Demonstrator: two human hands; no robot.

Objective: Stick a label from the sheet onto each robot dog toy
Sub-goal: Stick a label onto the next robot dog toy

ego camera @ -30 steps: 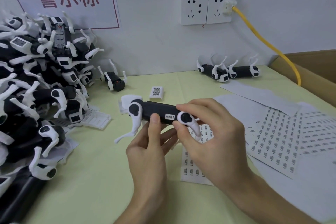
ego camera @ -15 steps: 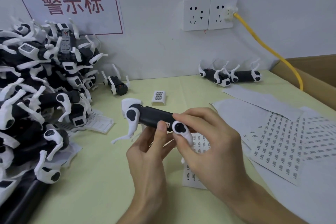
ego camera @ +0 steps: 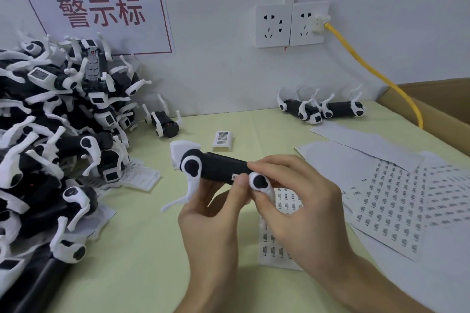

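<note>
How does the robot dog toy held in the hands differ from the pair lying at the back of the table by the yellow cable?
The held robot dog toy is lifted off the table, gripped by the left hand and right hand; the back pair lies on the table untouched. The held toy shows a small label under the left thumb; no label is visible on the back pair. The held toy's legs point down, the pair's up. Both are black-bodied with white legs.

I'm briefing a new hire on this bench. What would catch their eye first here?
First the toy dog held mid-frame: the left hand grips it from below, thumb on a small label, and the right hand holds its rear end. Then the big pile of dogs at left against the wall, and the label sheets spread at right.
</note>
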